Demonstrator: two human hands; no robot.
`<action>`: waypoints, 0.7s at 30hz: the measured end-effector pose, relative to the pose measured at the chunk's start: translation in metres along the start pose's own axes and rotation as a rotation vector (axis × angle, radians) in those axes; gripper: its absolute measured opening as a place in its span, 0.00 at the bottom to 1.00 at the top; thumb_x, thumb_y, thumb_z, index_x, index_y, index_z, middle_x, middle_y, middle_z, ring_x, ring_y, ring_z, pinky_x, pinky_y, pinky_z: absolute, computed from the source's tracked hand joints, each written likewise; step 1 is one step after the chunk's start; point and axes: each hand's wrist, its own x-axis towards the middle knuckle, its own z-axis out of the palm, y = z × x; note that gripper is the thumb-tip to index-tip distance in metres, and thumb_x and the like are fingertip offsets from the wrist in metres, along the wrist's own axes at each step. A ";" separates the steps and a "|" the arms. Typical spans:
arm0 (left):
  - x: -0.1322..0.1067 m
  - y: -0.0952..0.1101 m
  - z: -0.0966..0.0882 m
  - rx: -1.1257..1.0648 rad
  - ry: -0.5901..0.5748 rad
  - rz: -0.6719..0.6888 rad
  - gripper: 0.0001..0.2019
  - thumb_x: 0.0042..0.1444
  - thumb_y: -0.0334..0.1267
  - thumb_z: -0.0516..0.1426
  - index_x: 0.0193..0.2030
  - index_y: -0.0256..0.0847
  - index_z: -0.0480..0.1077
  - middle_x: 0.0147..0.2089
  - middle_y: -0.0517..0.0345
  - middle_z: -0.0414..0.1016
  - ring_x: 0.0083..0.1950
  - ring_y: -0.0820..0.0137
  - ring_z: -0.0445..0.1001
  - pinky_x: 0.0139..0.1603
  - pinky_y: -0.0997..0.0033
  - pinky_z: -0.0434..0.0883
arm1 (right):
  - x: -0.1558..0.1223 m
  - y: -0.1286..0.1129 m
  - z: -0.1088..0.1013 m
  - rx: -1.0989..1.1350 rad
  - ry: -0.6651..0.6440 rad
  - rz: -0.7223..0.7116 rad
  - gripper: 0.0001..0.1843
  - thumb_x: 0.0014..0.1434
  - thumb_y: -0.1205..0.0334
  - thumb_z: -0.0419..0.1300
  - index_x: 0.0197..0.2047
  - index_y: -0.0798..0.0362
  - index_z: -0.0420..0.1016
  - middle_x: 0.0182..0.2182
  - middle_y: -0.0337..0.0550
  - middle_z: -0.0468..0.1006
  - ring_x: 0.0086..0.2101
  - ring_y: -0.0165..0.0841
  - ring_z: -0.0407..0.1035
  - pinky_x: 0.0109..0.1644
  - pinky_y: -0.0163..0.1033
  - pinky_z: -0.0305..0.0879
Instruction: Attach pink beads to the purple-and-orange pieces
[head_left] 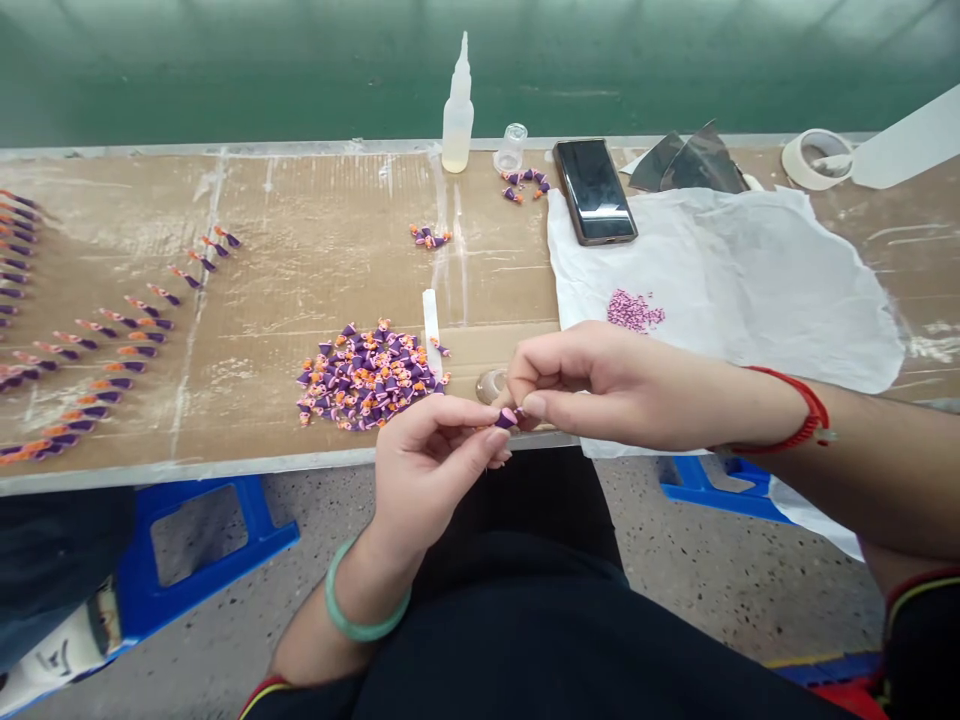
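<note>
Your left hand (429, 462) pinches the purple figurine (507, 418); hold it lightly, bracing your right hand (622, 385) beside it (I cannot tell whether that close-drawn grip holds anything).

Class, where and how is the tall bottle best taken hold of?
Probably best to pinch the bottle around its body, coming from the left: it stands upright, the body is wider than its tapering tip, and the clear cup stands close on its right.

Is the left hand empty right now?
No, the left hand pinches a small purple piece between its thumb and fingers.
</note>
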 end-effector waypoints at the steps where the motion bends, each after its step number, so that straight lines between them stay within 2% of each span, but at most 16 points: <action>1: -0.001 0.001 0.001 -0.010 -0.007 0.010 0.07 0.51 0.39 0.70 0.33 0.41 0.79 0.28 0.61 0.81 0.23 0.76 0.77 0.23 0.79 0.76 | -0.001 -0.001 0.000 0.016 -0.001 -0.010 0.07 0.62 0.66 0.54 0.31 0.53 0.68 0.24 0.34 0.70 0.24 0.24 0.60 0.25 0.29 0.57; 10: -0.008 0.004 0.008 0.029 -0.036 0.094 0.05 0.53 0.37 0.69 0.34 0.41 0.79 0.31 0.59 0.82 0.24 0.75 0.78 0.24 0.79 0.77 | -0.014 -0.007 0.001 0.027 0.027 -0.083 0.07 0.60 0.70 0.53 0.31 0.53 0.67 0.23 0.33 0.71 0.23 0.23 0.60 0.26 0.30 0.56; 15: -0.010 0.003 0.011 0.007 -0.057 0.120 0.04 0.54 0.30 0.68 0.36 0.42 0.80 0.32 0.59 0.83 0.26 0.75 0.80 0.27 0.80 0.77 | -0.018 -0.007 0.003 0.041 0.051 -0.079 0.07 0.59 0.71 0.53 0.32 0.54 0.71 0.24 0.34 0.73 0.24 0.23 0.61 0.26 0.30 0.56; 21: -0.011 0.001 0.015 0.042 -0.060 0.160 0.05 0.54 0.30 0.68 0.37 0.42 0.81 0.33 0.58 0.83 0.26 0.75 0.80 0.27 0.80 0.78 | -0.022 -0.006 0.003 0.046 0.055 -0.052 0.05 0.56 0.70 0.55 0.31 0.54 0.71 0.24 0.35 0.73 0.24 0.24 0.62 0.26 0.30 0.56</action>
